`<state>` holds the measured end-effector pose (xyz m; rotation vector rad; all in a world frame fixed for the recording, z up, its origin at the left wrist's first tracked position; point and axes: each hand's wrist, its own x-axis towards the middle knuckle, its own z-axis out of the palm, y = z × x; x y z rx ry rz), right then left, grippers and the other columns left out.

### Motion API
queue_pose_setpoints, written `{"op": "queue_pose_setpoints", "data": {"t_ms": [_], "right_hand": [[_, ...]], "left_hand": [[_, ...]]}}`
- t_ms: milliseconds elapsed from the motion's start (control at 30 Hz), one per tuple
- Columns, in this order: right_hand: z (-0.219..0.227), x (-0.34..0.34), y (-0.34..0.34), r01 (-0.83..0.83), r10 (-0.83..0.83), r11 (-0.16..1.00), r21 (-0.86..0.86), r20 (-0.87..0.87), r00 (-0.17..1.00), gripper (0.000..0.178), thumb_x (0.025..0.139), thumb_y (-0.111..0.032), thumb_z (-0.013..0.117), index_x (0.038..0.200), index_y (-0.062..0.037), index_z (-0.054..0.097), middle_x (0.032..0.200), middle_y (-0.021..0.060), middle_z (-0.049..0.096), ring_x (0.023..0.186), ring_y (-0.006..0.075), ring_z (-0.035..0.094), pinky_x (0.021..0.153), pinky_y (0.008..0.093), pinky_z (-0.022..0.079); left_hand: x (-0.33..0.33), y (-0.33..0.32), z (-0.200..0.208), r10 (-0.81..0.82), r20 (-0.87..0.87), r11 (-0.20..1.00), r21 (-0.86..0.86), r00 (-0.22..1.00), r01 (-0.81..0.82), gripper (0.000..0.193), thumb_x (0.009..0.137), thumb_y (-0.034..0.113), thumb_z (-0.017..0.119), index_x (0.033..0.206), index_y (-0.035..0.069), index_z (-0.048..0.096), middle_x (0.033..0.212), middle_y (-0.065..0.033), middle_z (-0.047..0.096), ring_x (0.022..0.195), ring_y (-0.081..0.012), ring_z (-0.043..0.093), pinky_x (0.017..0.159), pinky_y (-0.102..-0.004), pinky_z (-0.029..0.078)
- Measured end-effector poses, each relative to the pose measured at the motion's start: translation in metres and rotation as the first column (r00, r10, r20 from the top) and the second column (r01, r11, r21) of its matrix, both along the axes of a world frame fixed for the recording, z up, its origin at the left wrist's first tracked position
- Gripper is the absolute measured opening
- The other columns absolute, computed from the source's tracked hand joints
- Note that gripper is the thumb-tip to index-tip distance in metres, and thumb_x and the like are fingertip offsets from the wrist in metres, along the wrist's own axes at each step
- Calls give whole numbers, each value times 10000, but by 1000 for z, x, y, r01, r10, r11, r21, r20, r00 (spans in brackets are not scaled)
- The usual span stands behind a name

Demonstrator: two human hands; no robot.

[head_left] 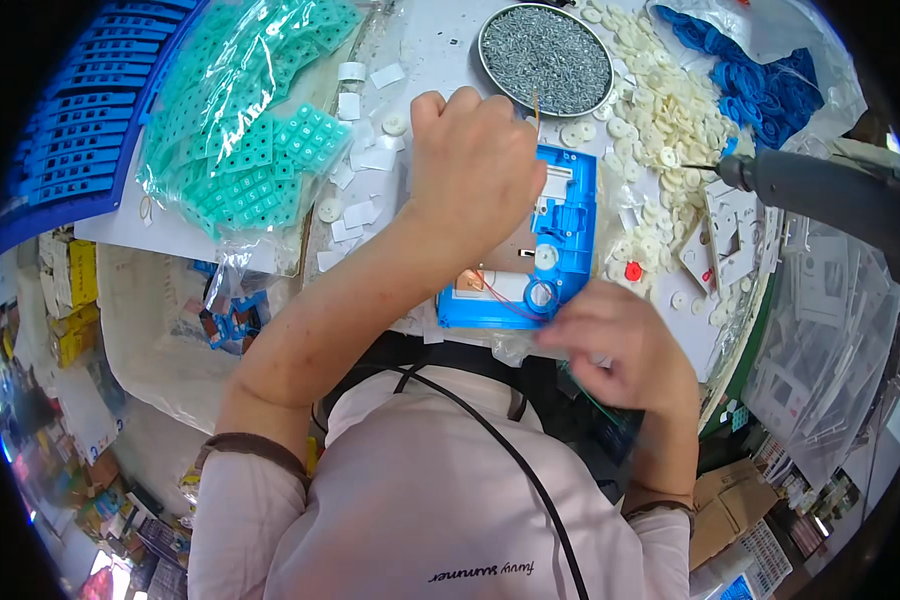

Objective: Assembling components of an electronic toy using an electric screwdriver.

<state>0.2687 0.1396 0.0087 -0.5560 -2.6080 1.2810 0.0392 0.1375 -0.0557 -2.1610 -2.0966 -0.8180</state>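
Observation:
A blue plastic casing (578,232) lies open on the table before me, with white inserts, a small white wheel (545,257) and a copper-coloured disc (469,283) in it. Thin red wires (505,297) run across its near part. My left hand (480,165) is closed in a fist over the casing's far left side, and what its fingers hold is hidden under it. Past its knuckles a thin orange wire (537,112) stands up. At the casing's near right corner, beside a blue ring (541,295), is my right hand (620,340), its fingers smeared by motion.
A round dish of small screws (545,60) stands at the far side. White plastic discs (660,110) are heaped to its right, beneath a grey electric screwdriver (810,185). Bagged green number keypads (260,150) and a blue crate (70,150) are on the left; blue parts (770,85) lie far right.

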Motion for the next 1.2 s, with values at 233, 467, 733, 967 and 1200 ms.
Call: {"op": "queue_pose_setpoints", "data": {"t_ms": [233,467,733,967,1200], "right_hand": [[-24,-36,48,287,-304,907,308,5,953,262,821,-52,705,1076,-90,754,832,82,646,746,301,649,671,404,531],[-23,-49,63,-13,-68,836,549,128,989,195,769,-102,743,960,-91,706,847,59,627,802,274,655,687,412,528],[-15,-43,60,-50,-42,834,549,153,987,188,721,-113,769,867,-86,652,835,56,622,811,275,638,695,408,506],[-20,-37,45,163,-192,904,394,35,981,136,781,-93,740,895,-72,668,826,98,628,797,313,638,686,425,513],[-32,-86,43,388,-360,844,370,-143,922,107,856,-156,745,865,-53,717,794,111,670,738,318,658,656,421,526]], "left_hand": [[-2,-7,-6,-35,281,987,161,959,-11,108,814,182,760,785,106,689,849,-10,628,863,-228,589,859,-439,337],[-8,-28,-9,-50,384,992,130,922,-1,111,832,202,765,851,124,687,885,4,634,907,-222,595,894,-454,322],[-5,-27,-3,-125,406,986,148,905,70,59,846,106,762,892,123,730,996,0,716,901,-185,627,878,-385,333],[-9,-43,0,-315,291,942,211,904,260,245,778,116,780,1020,149,752,1120,26,730,964,-190,632,946,-428,350],[-15,-75,-3,-306,147,952,75,941,298,323,748,150,781,1070,159,759,1199,48,707,1046,-192,616,957,-481,342]]}}
